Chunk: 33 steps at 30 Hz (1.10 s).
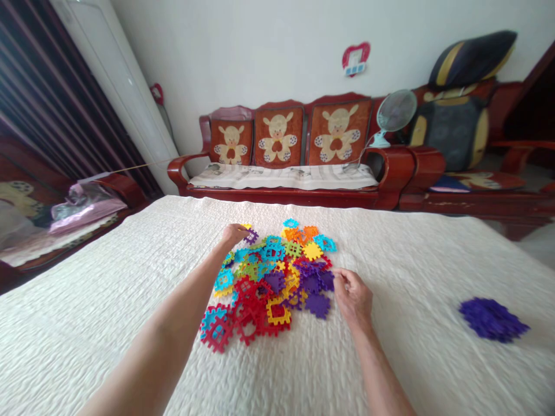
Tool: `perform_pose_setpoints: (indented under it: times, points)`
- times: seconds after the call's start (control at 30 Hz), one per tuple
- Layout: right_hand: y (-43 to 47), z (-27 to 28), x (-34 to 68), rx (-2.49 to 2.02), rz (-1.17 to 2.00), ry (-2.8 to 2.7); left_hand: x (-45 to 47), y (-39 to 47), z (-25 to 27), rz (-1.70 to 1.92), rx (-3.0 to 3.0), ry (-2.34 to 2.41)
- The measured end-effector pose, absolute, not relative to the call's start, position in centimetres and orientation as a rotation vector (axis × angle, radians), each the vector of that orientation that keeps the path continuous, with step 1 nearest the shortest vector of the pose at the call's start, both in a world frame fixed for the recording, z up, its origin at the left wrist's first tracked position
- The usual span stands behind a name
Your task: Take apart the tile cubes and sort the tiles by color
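A heap of plastic interlocking tiles in red, blue, yellow, green, orange and purple lies mid-table; a red tile (217, 334) marks its near left corner. At the heap's far left edge, my left hand (234, 233) pinches a purple window tile (251, 236). My right hand (354, 296), on the right side, has its fingers closed at the edge of a purple tile (327, 280). Just below that lies another purple tile (318, 305), flat on the cloth. Far to the right sits a separate pile of purple tiles (494, 319).
A white quilted cloth (416, 370) covers the table. Behind it stands a red wooden sofa (277, 198) with bear-patterned cushions (280, 136). A small fan (395, 112) is by the sofa's right arm, and a dark massage cushion (453, 130) leans farther right.
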State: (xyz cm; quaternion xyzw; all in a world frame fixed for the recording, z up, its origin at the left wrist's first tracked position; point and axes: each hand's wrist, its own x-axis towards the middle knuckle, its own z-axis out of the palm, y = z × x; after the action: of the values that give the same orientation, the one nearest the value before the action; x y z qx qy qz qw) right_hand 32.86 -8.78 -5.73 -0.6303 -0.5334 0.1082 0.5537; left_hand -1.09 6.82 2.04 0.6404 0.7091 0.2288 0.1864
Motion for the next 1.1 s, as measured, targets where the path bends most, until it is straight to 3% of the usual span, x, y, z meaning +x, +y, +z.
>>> perform_pose_setpoints:
  times: [0.13,0.37,0.73,1.1]
  points:
    - [-8.6,-5.9,33.1,-1.489,0.296,-1.093,-0.8,4.8,2.2,0.770,1.725,1.920]
    - [-8.4,-5.5,34.0,-1.351,0.499,-0.650,1.2,3.8,2.6,0.686,1.815,1.869]
    - [-8.1,-5.7,33.9,-1.335,0.549,-0.697,3.4,5.5,2.6,0.167,2.024,1.868]
    - [-8.1,-5.3,33.7,-1.348,0.559,-0.699,1.5,4.9,2.3,0.298,1.999,1.678]
